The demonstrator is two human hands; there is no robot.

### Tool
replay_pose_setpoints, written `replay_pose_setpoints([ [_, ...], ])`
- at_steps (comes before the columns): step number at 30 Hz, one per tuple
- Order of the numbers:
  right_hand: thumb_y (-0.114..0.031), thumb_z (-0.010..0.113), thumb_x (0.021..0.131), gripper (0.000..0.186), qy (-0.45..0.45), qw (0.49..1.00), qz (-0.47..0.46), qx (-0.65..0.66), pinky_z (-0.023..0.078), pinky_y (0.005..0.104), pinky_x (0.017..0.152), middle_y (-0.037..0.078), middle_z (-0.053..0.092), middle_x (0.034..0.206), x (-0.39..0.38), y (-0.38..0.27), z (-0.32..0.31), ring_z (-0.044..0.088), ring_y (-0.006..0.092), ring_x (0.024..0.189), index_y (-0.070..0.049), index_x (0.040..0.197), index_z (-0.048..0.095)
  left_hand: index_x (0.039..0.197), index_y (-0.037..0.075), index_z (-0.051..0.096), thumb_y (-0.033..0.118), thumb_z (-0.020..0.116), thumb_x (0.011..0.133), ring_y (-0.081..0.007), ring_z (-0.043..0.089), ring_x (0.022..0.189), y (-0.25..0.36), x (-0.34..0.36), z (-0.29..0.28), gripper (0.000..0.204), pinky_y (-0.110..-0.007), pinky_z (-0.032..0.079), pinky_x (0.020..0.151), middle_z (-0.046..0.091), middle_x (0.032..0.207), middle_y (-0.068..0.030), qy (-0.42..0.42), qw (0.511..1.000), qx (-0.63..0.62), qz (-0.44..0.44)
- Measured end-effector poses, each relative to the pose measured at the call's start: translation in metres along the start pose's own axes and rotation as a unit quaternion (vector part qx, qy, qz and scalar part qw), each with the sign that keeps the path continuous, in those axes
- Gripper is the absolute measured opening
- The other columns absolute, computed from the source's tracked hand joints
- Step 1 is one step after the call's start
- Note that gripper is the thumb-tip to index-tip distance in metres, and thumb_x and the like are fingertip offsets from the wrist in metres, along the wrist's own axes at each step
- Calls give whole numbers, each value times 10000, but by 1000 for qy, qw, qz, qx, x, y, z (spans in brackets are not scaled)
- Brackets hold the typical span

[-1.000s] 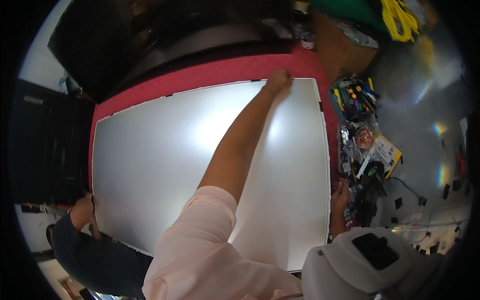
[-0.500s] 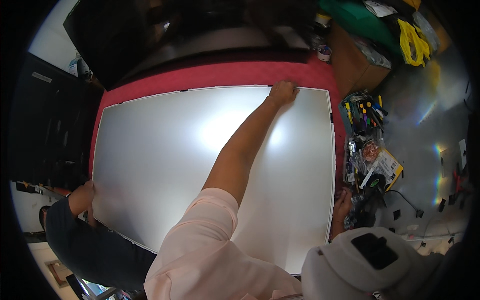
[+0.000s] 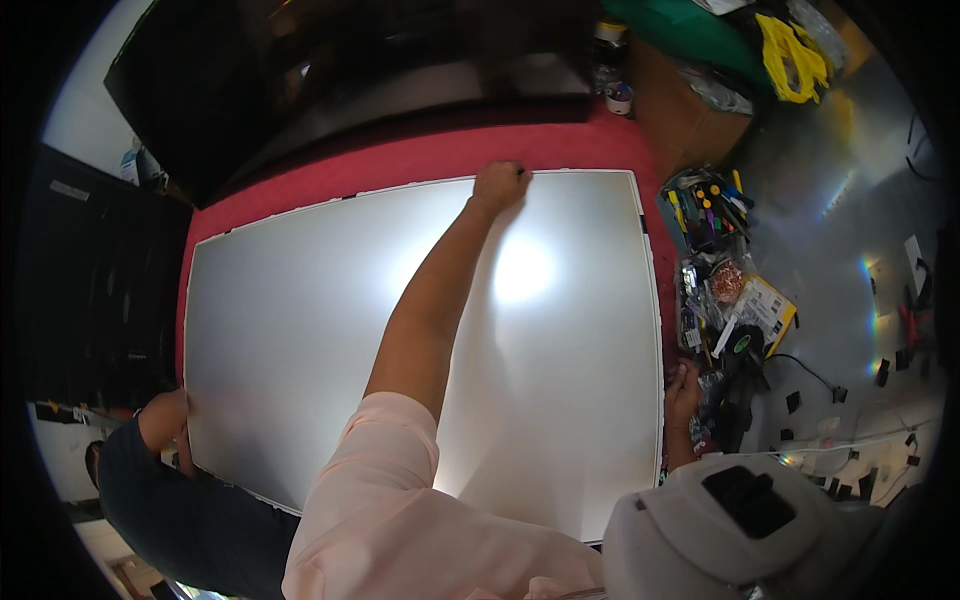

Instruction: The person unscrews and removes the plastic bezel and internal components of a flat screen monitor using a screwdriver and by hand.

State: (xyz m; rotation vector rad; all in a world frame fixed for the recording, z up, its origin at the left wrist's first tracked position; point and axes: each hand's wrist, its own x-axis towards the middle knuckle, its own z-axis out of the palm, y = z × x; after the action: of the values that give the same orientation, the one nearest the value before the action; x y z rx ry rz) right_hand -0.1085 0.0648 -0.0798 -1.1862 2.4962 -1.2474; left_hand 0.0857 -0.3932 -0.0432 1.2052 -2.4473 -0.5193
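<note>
A large whitish rectangular panel (image 3: 570,380) with a thin pale rim lies on a red-covered surface. Light glares off its upper middle. My left arm, in a light pink sleeve, stretches across it, and my left hand (image 3: 499,185) is closed at the far rim, fingers curled over the edge. A small dark piece shows by those fingertips. Beside the panel's right edge is my right hand (image 3: 683,393), fingers loosely bent and apart, with nothing visible in them. A white device part hides that forearm's lower end. At the left edge, another person's hand (image 3: 170,415) touches the panel.
A big black screen (image 3: 400,70) stands behind the panel, and a dark panel (image 3: 95,280) is at the left. The other person's dark sleeve (image 3: 180,510) fills the lower left. On the right are a tool tray (image 3: 708,215), bagged parts (image 3: 710,300) and a cardboard box (image 3: 690,125).
My left hand has slid leftward along the far rim, still closed. My right hand stays beside the right edge. The whole view has shifted slightly.
</note>
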Motion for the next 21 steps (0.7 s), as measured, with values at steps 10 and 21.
replay_pose_setpoints([
  [10,-142,472,948,180,4,999,-9,32,478,305,569,101,605,692,1,-5,2,588,182,602,-2,1004,571,1008,124,675,386,560,837,-294,621,938,19,18,16,334,-416,464,833,676,941,-116,-57,998,-33,1],
  [21,-118,468,942,166,3,1000,-7,19,486,311,569,109,610,693,1,-6,1,601,194,605,1,1008,564,1028,170,680,327,572,825,-266,617,976,34,58,58,279,-390,460,861,673,994,-79,-122,985,-115,-47],
])
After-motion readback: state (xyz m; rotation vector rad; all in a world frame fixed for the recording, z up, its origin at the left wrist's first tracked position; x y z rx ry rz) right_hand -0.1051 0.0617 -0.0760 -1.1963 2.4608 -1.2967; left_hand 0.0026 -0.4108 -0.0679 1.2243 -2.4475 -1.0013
